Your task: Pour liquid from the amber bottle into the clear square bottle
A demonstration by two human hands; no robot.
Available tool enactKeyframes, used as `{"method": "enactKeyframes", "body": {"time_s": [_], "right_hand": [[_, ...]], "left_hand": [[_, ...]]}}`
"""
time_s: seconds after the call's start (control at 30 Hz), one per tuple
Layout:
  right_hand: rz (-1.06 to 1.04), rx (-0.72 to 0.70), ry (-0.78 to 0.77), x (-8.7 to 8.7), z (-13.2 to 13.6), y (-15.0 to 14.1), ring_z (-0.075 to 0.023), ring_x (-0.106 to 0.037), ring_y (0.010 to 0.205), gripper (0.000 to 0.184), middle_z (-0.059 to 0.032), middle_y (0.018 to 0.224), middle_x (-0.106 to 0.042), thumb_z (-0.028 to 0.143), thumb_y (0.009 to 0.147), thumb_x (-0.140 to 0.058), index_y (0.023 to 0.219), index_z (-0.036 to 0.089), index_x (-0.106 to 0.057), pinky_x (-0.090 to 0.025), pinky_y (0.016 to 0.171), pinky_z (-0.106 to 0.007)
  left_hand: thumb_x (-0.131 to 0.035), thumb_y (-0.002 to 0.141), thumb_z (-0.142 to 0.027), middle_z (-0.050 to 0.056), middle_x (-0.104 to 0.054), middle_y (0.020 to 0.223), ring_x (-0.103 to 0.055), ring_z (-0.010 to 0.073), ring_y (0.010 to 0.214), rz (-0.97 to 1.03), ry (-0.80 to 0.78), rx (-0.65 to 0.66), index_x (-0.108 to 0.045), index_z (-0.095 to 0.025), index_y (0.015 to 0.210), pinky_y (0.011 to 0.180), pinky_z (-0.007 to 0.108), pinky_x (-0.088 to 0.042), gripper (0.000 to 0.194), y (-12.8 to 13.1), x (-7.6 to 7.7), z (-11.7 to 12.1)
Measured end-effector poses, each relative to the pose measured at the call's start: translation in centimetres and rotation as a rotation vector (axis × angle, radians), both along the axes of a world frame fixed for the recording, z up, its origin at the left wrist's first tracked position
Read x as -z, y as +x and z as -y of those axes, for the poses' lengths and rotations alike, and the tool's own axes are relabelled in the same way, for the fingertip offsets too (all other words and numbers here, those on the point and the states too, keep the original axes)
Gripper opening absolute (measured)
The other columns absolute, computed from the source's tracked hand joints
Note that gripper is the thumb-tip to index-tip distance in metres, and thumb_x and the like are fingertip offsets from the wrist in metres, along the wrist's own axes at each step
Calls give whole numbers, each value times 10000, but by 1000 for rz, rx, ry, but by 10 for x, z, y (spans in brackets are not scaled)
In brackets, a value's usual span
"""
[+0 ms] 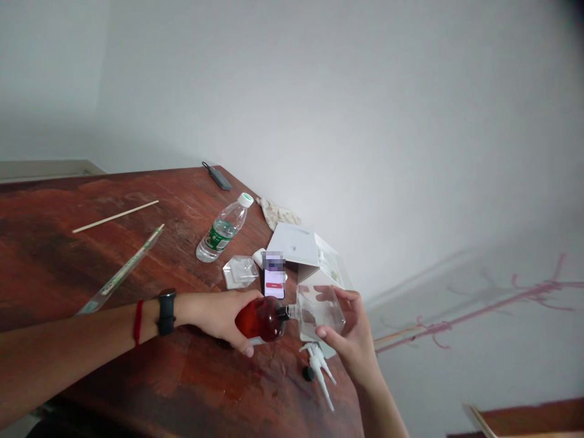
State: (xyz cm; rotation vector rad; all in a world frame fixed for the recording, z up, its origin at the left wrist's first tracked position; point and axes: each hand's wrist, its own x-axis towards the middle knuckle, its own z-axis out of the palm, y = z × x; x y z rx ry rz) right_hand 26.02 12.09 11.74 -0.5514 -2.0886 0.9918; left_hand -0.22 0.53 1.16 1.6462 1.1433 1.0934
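My left hand (223, 316) grips a round red bottle (262, 319) tipped on its side, its dark neck pointing right. My right hand (351, 334) holds a clear plastic bottle (319, 310) with its mouth against the red bottle's neck. Both sit low over the right end of a dark red wooden table (91, 261). A white pump head (319, 365) and a small black cap (309, 373) lie on the table just below the bottles. A black watch and a red string are on my left wrist.
A phone (274, 281) with a lit screen lies behind the bottles, beside an open white box (298, 246) and a clear packet (240, 271). A water bottle (223, 229) lies further back. Two sticks (114, 216), a cloth (276, 213) and a dark tag (219, 176) lie about.
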Motion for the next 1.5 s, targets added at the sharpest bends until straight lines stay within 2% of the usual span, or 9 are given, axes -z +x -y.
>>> {"method": "enactKeyframes", "body": {"time_s": [0.27, 0.47, 0.6, 0.83, 0.93, 1.1, 1.2, 1.33, 1.5], "right_hand": [[55, -28, -49, -7, 3, -2, -283, -765, 1000, 692, -67, 1230, -798, 428, 711, -1015, 1244, 337, -583, -626, 822, -403], [51, -5, -61, -9, 8, -6, -288, -762, 1016, 706, -89, 1242, -787, 479, 703, -1009, 1246, 320, -587, -640, 819, -413], [69, -1, -49, -12, 8, -6, -305, -761, 1020, 696, -82, 1235, -788, 499, 704, -1003, 1239, 339, -587, -650, 793, -436], [106, -56, 3, -16, 1, -5, -298, -762, 1011, 668, -67, 1218, -789, 417, 687, -1025, 1196, 332, -603, -641, 818, -436], [77, -28, -15, -16, 7, -7, -294, -758, 992, 661, -58, 1185, -790, 454, 689, -1019, 1195, 332, -611, -635, 800, -427], [65, -23, -38, -18, 15, -11, -281, -746, 1032, 655, -53, 1198, -782, 461, 685, -1025, 1177, 327, -614, -625, 868, -436], [73, 4, -18, -19, 15, -11, -296, -736, 1080, 668, -65, 1206, -775, 493, 669, -1027, 1168, 314, -620, -619, 902, -452], [76, 18, -3, -20, 15, -11, -300, -731, 1084, 684, -60, 1179, -769, 516, 654, -1030, 1160, 317, -615, -623, 867, -440], [104, 35, 29, -21, 14, -11, -311, -729, 1115, 710, -69, 1209, -766, 555, 641, -1029, 1159, 316, -607, -600, 957, -496]], "left_hand": [[-1003, 645, -386, 82, -729, 1377, -688, 370, 1268, -23, -55, -4, -608, -251, 1330, 1112, 459, -513, 802, -2, -3, 3], [-997, 632, -367, 81, -729, 1370, -677, 371, 1288, 90, -44, 80, -603, -246, 1308, 1120, 468, -506, 791, -2, -1, 0], [-1017, 599, -382, 92, -727, 1372, -665, 398, 1298, 90, -25, 63, -614, -249, 1311, 1117, 489, -505, 829, -3, 0, -1], [-996, 624, -375, 69, -746, 1317, -692, 382, 1243, 92, -24, 89, -616, -251, 1275, 1131, 489, -499, 764, -3, -9, 2], [-974, 641, -348, 57, -739, 1331, -682, 380, 1270, 127, -10, 126, -613, -256, 1280, 1136, 488, -503, 739, -2, -13, 3], [-957, 659, -329, 55, -739, 1325, -669, 376, 1294, 159, 0, 165, -619, -247, 1265, 1146, 477, -492, 699, -2, -16, 3], [-971, 652, -327, 60, -738, 1321, -678, 377, 1276, 161, -3, 164, -614, -245, 1267, 1132, 478, -499, 716, -3, -13, 2], [-973, 663, -326, 67, -752, 1295, -696, 381, 1243, 133, 4, 133, -603, -250, 1293, 1120, 495, -504, 735, -4, -4, -1], [-965, 673, -366, 81, -746, 1308, -689, 384, 1253, 128, 18, 143, -603, -235, 1281, 1119, 499, -509, 719, -5, -1, -3]]}}
